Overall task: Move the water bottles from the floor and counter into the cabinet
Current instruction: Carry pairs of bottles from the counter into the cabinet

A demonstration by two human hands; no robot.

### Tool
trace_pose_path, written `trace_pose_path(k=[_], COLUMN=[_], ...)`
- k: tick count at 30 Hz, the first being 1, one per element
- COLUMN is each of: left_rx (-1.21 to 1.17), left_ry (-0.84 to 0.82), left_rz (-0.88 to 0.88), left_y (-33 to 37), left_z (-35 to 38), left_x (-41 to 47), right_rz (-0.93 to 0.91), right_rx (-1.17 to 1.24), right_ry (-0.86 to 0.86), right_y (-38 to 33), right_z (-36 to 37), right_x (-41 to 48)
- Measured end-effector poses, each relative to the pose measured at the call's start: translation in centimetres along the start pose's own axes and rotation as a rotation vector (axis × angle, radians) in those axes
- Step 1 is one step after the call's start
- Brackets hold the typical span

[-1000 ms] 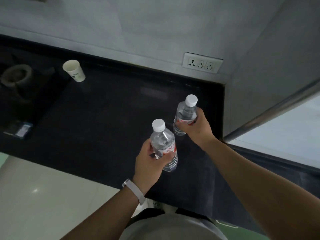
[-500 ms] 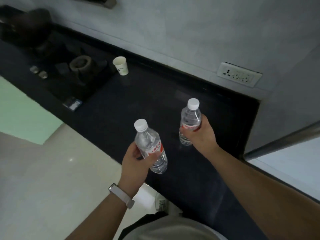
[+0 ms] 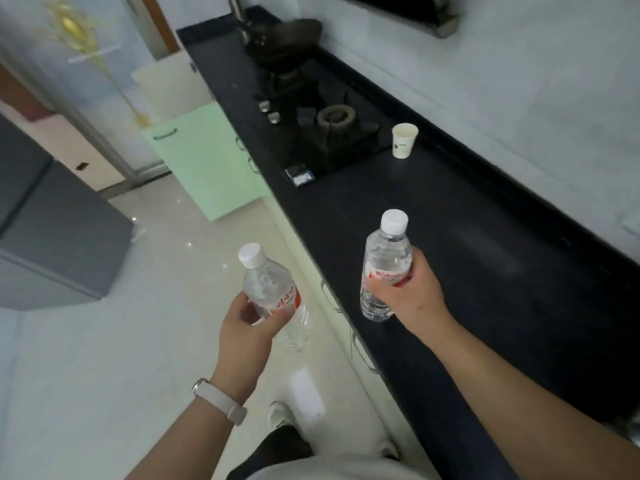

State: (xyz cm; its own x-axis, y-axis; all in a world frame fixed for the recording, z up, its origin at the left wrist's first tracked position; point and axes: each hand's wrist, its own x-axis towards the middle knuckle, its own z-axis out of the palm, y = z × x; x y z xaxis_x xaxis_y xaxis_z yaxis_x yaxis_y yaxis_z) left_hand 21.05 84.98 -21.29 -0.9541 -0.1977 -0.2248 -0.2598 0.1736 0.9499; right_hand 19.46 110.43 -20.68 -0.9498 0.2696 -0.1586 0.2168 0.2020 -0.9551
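1. Your left hand [image 3: 242, 327] gripped the first water bottle [image 3: 273, 296] round its red label, cap up and tilted, above the pale floor [image 3: 86, 358].
2. Your right hand [image 3: 412, 299] curled round the second water bottle [image 3: 386, 268], nearly upright over the black counter [image 3: 502, 289].
3. A paper cup [image 3: 403, 140] stood on the counter beside the stove burner [image 3: 336, 116].
4. A green cabinet door [image 3: 207, 157] stood open farther along.

Head-worn view, steeply down, close over counter [image 3: 467, 237], seemingly tilted
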Motion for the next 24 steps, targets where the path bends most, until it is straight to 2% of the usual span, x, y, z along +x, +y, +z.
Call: trace_pose_path(k=[6,18,24], left_rx=[-0.088,-0.163,-0.213], left_ry=[0.123,0.156,0.241], left_rz=[-0.033,0.003,0.006], left_y=[-1.6,-2.9,-3.0], left_z=[-8.0,-26.7,-34.4], left_x=[3.0,13.5,18.0], right_rz=[-0.064,-0.095,-0.126], right_rx=[0.000,-0.014,-0.027], right_ry=[-0.090,-0.171,-0.243], right_y=[-4.7,-11.7,-14.7], right_z=[8.4,30.1,39.0], right_x=[0.2,1.8,2.9])
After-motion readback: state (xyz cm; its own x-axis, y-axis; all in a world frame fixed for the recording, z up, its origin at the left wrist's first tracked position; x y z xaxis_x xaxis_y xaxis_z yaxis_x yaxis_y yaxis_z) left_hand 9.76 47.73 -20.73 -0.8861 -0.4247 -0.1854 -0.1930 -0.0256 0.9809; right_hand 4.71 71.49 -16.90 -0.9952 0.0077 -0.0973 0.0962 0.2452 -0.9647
